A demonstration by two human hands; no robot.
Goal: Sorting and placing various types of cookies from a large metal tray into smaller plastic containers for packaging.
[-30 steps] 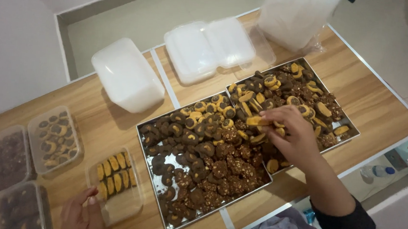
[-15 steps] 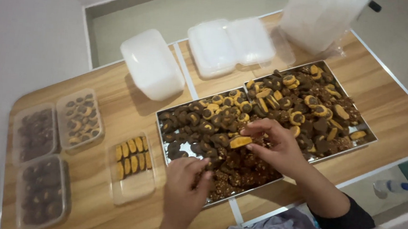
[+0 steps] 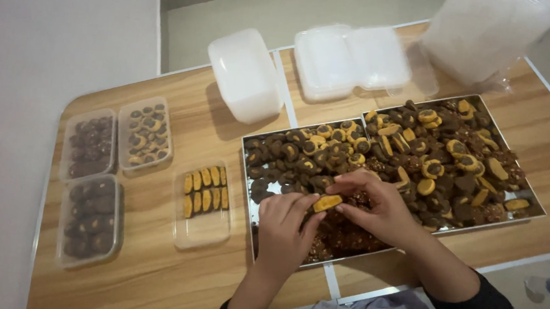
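Over the left metal tray point(image 3: 252, 219) of dark chocolate cookies my two hands meet. My right hand point(image 3: 381, 210) pinches a small orange-topped cookie point(image 3: 327, 203) by its right end. The fingers of my left hand point(image 3: 284, 229) close on its left end, thumb underneath. A second tray point(image 3: 533, 200) adjoins on the right, holding mixed dark and orange-topped cookies. Left of the trays stands a clear plastic box point(image 3: 206, 232) with two short rows of orange cookies in its far half.
Three clear boxes with dark cookies sit at the table's left end point(image 3: 88, 146) point(image 3: 145, 132) point(image 3: 90, 220). White lidded containers point(image 3: 245, 75) point(image 3: 352, 60) and a clear plastic bag point(image 3: 483, 33) stand behind the trays. The table's near edge runs just below the trays.
My left hand left the clear box and came right to the tray. My right hand carried the orange cookie leftward, and both hands now meet on it.
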